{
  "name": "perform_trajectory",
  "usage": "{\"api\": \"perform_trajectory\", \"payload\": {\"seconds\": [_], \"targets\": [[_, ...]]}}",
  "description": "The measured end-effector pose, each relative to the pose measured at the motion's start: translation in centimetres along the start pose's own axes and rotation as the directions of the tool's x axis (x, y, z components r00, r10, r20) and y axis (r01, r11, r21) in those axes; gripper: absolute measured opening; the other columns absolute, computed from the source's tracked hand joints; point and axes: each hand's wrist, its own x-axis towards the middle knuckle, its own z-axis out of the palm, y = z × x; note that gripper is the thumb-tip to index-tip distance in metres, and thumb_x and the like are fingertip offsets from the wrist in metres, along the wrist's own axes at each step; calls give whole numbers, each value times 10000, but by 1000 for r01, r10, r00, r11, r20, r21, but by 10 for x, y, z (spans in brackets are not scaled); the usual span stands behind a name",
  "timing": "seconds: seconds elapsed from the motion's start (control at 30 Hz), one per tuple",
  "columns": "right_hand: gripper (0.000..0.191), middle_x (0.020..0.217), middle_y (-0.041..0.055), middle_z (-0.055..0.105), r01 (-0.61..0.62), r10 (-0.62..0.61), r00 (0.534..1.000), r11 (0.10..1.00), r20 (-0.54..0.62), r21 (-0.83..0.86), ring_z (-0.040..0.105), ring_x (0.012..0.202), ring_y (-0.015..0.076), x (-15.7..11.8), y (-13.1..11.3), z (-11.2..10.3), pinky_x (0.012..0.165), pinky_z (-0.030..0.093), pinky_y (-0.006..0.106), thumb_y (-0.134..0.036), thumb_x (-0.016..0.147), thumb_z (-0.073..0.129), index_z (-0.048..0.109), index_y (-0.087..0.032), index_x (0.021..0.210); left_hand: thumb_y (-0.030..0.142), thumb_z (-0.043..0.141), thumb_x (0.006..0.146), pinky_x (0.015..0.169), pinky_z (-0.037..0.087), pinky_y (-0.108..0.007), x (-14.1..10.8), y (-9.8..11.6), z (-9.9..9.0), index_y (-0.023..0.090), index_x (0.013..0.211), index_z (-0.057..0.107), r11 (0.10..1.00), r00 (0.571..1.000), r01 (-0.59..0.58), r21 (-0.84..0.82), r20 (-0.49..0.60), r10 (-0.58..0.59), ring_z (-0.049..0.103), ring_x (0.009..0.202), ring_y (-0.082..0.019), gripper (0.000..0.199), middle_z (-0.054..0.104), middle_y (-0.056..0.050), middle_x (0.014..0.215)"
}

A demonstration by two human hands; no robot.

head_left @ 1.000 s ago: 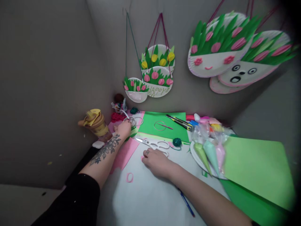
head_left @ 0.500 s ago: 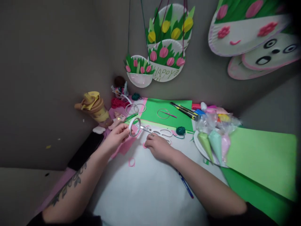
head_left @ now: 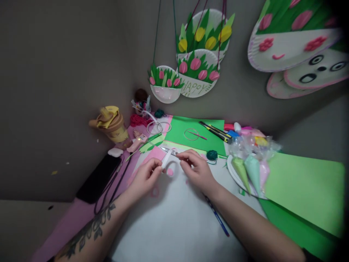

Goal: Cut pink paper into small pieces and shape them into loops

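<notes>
When viewed from the near edge, pen point(head_left: 218, 219): lying aslant on table point(head_left: 169, 233), upper end hidden at the right wrist.
Left hand point(head_left: 145, 176): thumb and fingers pinched on near part of tape point(head_left: 167, 159), remaining fingers curled.
Right hand point(head_left: 198, 170): fingers bent, tips close to tape; cannot tell, gripping its free end or nothing.
Tape position: between both hands, raised above table, tilted, seen nearly edge-on.
Tape handling: judged light; roll likely firm enough to keep its ring shape, strip likely thin, flexible and sticky.
Tape hold: take roll by its side rims between thumb and forefinger; keep outer face clear, press gently to avoid buckling.
Pink disc point(head_left: 170, 171): lying just beside tape in view, on table.
Scissors point(head_left: 165, 149): lying behind tape, blades showing, handles mostly hidden by right hand.
Yarn ball point(head_left: 212, 155): beyond right hand.
Green card point(head_left: 177, 138): at rear, bearing cutters point(head_left: 215, 131).
Paper plates point(head_left: 200, 83): hung on wall, decorated with tulips.
</notes>
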Motion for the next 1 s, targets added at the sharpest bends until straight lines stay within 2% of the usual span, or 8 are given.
{"api": "perform_trajectory", "payload": {"seconds": [0.17,0.23,0.33,0.4,0.47,0.53,0.67,1.0], "targets": [[258,967,57,595,89,-90,996,995,-19,-54,549,743,144,-7,-13,4,624,441,274,-138,849,523,584,-217,1087,340,424,918,518,358,-221,-11,10,7,177,850,540,999,998,-5,44,61,2,463,549,-96,212,537,15,728],[213,944,54,592,55,-58,998,997,-40,-63,545,756,151,-8,-15,5,649,441,284,-155,835,550,592,-212,1035,323,423,921,531,382,-222,-13,11,9,181,845,529,998,998,-34,45,63,31,491,563,-100,193,546,12,732],[78,818,22,572,-167,170,984,983,-43,72,530,708,145,-8,-19,8,645,433,276,-219,799,596,587,-192,871,271,427,919,614,431,-243,-16,8,11,182,861,530,982,990,-137,130,42,133,557,677,-131,148,585,-14,774],[118,712,-5,535,-341,334,940,915,66,215,504,658,137,-6,-22,9,616,415,263,-285,774,614,556,-185,747,221,442,907,669,449,-261,-16,3,12,180,884,538,948,972,-233,216,39,230,580,755,-152,106,608,-35,810],[211,626,-28,481,-459,418,887,838,195,294,454,603,123,-5,-25,10,584,380,253,-337,748,628,515,-184,655,163,453,889,726,460,-278,-16,0,12,179,899,538,906,941,-337,256,48,336,588,824,-165,87,619,-54,855],[266,580,-43,435,-517,454,854,793,254,321,399,568,110,-4,-28,10,561,341,248,-364,725,642,482,-186,607,119,453,879,758,465,-282,-15,-1,12,178,901,535,880,909,-412,235,45,414,587,852,-163,104,616,-61,873],[300,579,-44,431,-534,469,845,759,255,372,380,572,109,-6,-32,8,550,311,245,-391,698,666,467,-188,601,100,454,883,735,470,-260,-17,3,12,181,884,548,893,904,-422,156,-5,428,588,827,-146,124,613,-54,850],[357,504,-71,375,-491,421,871,776,254,396,328,472,93,-5,-40,11,447,266,224,-476,724,678,461,-210,628,158,456,894,716,462,-275,-18,4,9,180,842,559,928,928,-361,96,-66,368,590,808,-165,117,616,-72,836]]}}
